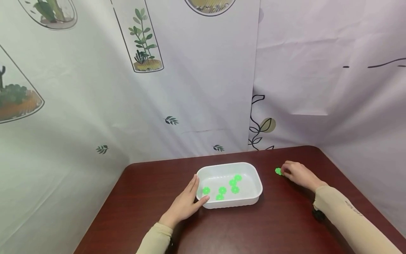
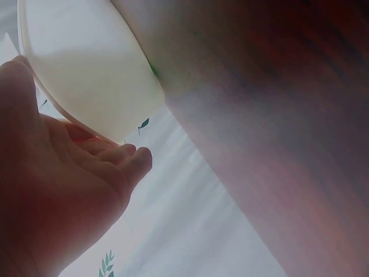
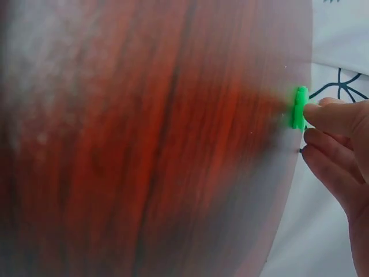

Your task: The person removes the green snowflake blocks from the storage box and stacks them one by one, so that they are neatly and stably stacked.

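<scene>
A white rectangular tray [image 1: 229,203] stands on the table with several green flower-shaped discs [image 1: 235,189] lying inside. My left hand [image 1: 185,203] rests against its near left corner, fingers fairly straight along the left side and thumb at the front rim. In the left wrist view, this hand [image 2: 75,173] lies along the pale tray wall [image 2: 92,63]. Over to the right, my right hand [image 1: 299,173] bends its fingers down to another green flower-shaped disc [image 1: 278,171] on the tabletop. The right wrist view has the fingertips pinching at this disc [image 3: 298,108], most of which shows.
The dark red-brown wooden table [image 1: 142,197] reaches back to a pale hanging cloth [image 1: 206,88] printed with plants and leaves. More of that cloth hangs along the left and right sides. The single disc lies to the right of the tray, near the table's far edge.
</scene>
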### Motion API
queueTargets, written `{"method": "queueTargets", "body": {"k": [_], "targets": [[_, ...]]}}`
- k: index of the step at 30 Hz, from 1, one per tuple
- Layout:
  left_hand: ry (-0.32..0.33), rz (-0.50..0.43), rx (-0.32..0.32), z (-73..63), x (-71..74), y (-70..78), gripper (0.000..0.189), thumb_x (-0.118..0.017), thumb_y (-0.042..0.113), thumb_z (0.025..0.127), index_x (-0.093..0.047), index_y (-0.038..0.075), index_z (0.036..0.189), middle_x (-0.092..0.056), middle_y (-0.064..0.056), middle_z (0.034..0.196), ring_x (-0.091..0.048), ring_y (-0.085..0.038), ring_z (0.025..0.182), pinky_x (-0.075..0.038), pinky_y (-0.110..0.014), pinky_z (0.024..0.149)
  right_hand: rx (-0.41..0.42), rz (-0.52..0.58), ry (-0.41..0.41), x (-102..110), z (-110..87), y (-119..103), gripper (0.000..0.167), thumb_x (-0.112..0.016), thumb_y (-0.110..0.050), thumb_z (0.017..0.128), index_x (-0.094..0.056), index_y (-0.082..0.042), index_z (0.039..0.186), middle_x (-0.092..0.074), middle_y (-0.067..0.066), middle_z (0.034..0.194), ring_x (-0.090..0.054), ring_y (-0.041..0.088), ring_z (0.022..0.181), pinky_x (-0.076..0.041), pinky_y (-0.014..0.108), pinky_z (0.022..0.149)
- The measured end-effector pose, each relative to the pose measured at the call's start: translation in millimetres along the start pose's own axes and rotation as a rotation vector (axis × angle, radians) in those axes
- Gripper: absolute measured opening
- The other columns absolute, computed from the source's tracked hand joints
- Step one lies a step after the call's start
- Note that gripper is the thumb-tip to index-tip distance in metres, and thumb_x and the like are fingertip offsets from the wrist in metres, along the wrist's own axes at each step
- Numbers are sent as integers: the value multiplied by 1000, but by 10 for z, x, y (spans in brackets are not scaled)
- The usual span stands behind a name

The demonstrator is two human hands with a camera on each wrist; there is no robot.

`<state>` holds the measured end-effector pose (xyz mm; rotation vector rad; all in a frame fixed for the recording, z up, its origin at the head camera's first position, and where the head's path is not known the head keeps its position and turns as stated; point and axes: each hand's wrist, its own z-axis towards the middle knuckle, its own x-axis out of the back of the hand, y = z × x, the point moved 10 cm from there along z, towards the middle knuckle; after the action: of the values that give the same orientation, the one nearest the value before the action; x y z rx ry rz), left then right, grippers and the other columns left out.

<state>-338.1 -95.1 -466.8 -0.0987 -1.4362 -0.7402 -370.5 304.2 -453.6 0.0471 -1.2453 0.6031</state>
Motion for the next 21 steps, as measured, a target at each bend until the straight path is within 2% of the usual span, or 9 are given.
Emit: {"method": "queueTargets", "body": {"k": [3, 8, 11, 16, 21], "targets": [[-2, -8, 2, -2, -1, -2, 94, -46, 67, 98, -22, -1, 159, -13, -13, 167, -22, -26, 151, -35, -47, 114, -40, 43, -13, -31, 12, 59, 13, -78, -4, 85, -71, -7, 95, -63, 0, 93, -62, 17, 82, -54, 39, 72], [-2, -14, 4, 1, -4, -3, 94, -46, 67, 98, -22, -1, 159, -13, -13, 167, -21, -26, 151, -34, -47, 114, -122, 133, -75, -95, 35, 162, 38, -82, -12, 83, -67, 9, 111, -63, 14, 101, -65, 29, 89, -55, 47, 77], [2, -13, 6, 2, -4, -6, 94, -46, 66, 98, -22, -1, 158, -13, -14, 167, -22, -27, 151, -34, -47, 114, -157, 165, -115, -111, 40, 209, 46, -82, -17, 83, -65, 14, 114, -64, 19, 101, -64, 34, 91, -54, 51, 79], [2, -19, 11, -1, 1, -7, 94, -48, 66, 98, -22, -1, 158, -13, -14, 167, -22, -27, 151, -34, -47, 114, -204, 195, -159, -121, 51, 270, 50, -81, -21, 84, -65, 14, 115, -65, 18, 100, -63, 35, 93, -53, 51, 80], [4, -21, 3, 1, 6, 9, 94, -48, 65, 98, -22, -2, 158, -13, -14, 167, -22, -27, 151, -34, -47, 114, -203, 217, -178, -139, 81, 273, 55, -81, -19, 84, -61, 11, 125, -62, 14, 99, -60, 30, 91, -50, 45, 77]]}}
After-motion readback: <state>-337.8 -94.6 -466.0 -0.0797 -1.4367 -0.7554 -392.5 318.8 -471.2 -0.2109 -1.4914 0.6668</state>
